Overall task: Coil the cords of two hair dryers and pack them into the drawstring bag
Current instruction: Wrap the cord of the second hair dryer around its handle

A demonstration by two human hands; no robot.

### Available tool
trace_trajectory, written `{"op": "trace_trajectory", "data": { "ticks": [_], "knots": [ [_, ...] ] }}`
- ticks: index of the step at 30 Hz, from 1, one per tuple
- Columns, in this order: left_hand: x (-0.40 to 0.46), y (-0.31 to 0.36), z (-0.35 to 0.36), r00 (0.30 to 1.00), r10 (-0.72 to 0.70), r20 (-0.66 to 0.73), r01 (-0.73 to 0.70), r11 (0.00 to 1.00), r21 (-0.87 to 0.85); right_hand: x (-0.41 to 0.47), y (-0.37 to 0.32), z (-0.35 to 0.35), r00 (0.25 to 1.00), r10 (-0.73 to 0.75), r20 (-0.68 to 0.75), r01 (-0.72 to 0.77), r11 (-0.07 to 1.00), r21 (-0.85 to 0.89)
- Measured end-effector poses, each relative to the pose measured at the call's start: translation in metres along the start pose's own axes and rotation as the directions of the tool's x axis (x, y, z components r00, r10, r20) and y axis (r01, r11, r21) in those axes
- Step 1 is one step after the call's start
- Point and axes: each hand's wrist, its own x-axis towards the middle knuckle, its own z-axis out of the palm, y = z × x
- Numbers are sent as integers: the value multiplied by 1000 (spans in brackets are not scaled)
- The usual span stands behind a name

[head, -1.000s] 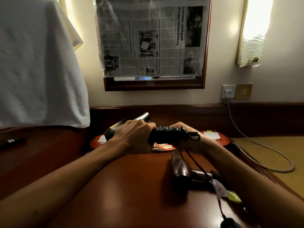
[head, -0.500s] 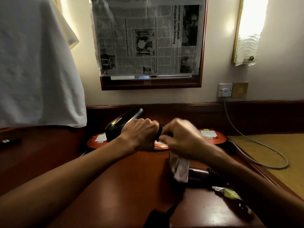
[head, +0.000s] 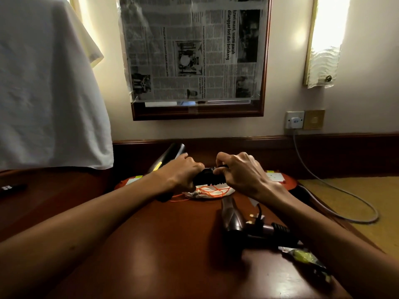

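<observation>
Both hands, left hand (head: pixel 181 173) and right hand (head: pixel 239 173), grip closed around the coiled cord (head: pixel 208 179) between them.

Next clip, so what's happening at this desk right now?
A person is working on a black hair dryer held above the wooden desk. The left hand grips its handle while the right hand pinches the coiled black cord bunched between them. A white drawstring bag with orange strings lies flat just beneath, not yet filled. The second hair dryer lies on the desk under the right forearm, untouched.
</observation>
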Motion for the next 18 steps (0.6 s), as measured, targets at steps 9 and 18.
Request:
{"op": "trace_trajectory", "data": {
  "ticks": [9,18],
  "knots": [
    [-14,0,-7,998,11,57,-29,950,312,5,-3,-9,993,-27,119,29,999,-20],
    [-25,-5,-31,950,276,-148,-236,941,243,36,10,-31,933,-144,331,-89,796,598]
  ]
}}
